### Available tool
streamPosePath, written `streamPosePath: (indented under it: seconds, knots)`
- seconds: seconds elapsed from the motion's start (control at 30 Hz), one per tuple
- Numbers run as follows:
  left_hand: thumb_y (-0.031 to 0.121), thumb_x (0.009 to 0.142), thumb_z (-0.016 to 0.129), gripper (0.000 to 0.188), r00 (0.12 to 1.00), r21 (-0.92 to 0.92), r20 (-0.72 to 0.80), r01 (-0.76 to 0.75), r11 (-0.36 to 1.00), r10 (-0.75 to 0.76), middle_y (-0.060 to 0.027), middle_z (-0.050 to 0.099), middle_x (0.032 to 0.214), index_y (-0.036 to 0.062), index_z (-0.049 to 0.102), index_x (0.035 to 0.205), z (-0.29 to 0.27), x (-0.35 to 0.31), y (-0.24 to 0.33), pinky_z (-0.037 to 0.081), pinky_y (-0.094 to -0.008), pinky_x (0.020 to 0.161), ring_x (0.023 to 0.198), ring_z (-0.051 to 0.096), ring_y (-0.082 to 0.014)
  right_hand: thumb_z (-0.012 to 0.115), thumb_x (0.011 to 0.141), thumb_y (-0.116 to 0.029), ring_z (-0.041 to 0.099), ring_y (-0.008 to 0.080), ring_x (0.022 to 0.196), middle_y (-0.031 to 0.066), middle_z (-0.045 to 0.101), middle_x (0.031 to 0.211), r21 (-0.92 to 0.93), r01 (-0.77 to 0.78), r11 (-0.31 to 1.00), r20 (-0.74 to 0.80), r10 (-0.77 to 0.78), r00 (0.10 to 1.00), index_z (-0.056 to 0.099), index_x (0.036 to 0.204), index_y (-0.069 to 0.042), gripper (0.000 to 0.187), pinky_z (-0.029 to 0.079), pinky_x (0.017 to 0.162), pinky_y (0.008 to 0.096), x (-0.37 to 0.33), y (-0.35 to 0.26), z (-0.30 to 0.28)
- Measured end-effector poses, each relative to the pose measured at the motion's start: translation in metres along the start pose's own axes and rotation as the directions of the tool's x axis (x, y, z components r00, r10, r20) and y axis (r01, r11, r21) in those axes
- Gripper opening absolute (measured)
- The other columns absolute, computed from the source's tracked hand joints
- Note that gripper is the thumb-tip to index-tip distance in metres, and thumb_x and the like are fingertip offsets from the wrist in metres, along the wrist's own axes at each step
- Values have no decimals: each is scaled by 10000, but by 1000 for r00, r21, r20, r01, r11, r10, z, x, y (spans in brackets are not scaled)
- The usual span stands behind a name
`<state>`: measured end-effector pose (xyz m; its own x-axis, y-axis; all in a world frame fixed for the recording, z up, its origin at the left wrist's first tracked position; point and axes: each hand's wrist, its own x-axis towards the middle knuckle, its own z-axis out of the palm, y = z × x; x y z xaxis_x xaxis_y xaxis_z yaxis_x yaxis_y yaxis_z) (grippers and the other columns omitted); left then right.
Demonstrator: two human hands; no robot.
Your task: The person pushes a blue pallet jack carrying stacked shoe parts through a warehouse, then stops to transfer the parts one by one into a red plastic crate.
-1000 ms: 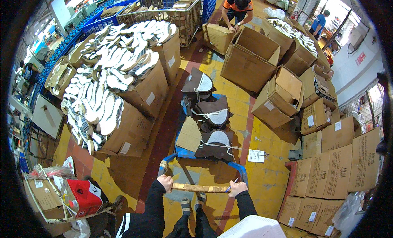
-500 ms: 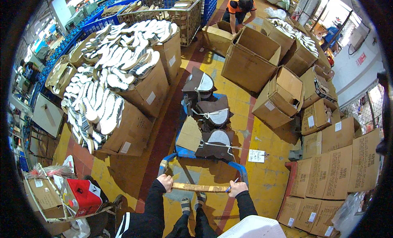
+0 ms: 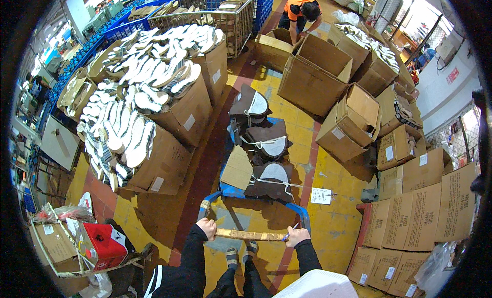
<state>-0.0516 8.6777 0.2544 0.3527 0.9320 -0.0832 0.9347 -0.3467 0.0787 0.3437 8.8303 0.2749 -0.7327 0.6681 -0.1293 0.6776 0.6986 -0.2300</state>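
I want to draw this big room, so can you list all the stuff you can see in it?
Cart: one, blue frame, middle of the floor.
Cart handle: one, tape-wrapped bar, near end of the cart.
Tied bundles: three, dark brown with white faces, stacked along the cart.
Flat cardboard piece: one, brown, on the cart's left side.
Boxes of white soles: several, brown cardboard, left.
Open boxes: several, brown, upper right.
Closed cartons: many, brown, stacked at right.
Paper sheet: one, white, on the yellow floor.
Red box: one, lower left.
Another person: one, orange top, bending over a box at the far end.
Left hand: on the handle.
Right hand: on the handle.
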Motion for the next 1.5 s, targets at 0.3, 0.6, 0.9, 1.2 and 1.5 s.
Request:
streamPosePath:
  seconds: [0.3, 0.6, 0.9, 1.2, 1.5]
  knots:
    - [306, 490, 617, 258, 1000, -8, -24, -5, 1000, 5, -29, 498, 607, 103, 522, 619, -2, 0, 0, 430, -299, 609, 569, 542, -191, 668, 603, -302, 599, 260, 490, 86, 570, 518, -19, 3, 1000, 59, -2, 998, 490, 744, -96, 306, 457, 453, 395, -1, 3, 6]
    - [303, 501, 614, 259, 1000, -15, -4, -3, 1000, 3, -37, 502, 614, 97, 520, 626, -4, -1, 0, 435, -302, 608, 565, 544, -192, 660, 615, -295, 600, 259, 492, 87, 574, 519, -12, 1, 1000, 44, 0, 999, 487, 745, -97, 293, 466, 464, 389, -1, 2, 3]
    - [298, 530, 602, 239, 1000, -15, -5, -22, 1000, 22, -43, 503, 619, 96, 522, 631, -6, -1, 0, 430, -305, 609, 559, 537, -198, 660, 602, -285, 603, 254, 494, 82, 577, 521, -21, -1, 1000, 39, 1, 999, 489, 728, -98, 283, 474, 476, 386, 1, -1, -2]
    - [319, 511, 626, 275, 1000, -14, 4, 4, 1000, -4, -33, 504, 627, 101, 526, 646, -4, -1, 0, 431, -300, 619, 567, 543, -191, 666, 559, -246, 601, 257, 491, 87, 564, 510, -16, -22, 1000, 36, 22, 999, 488, 693, -100, 266, 464, 456, 391, 1, -2, -2]
    - [320, 501, 638, 298, 1000, -34, 22, 10, 999, -9, -44, 512, 634, 91, 529, 657, -1, -1, 0, 435, -310, 625, 572, 550, -203, 663, 595, -283, 600, 266, 491, 89, 576, 523, -26, -27, 999, 68, 29, 997, 478, 732, -97, 296, 470, 464, 394, 0, -1, 0]
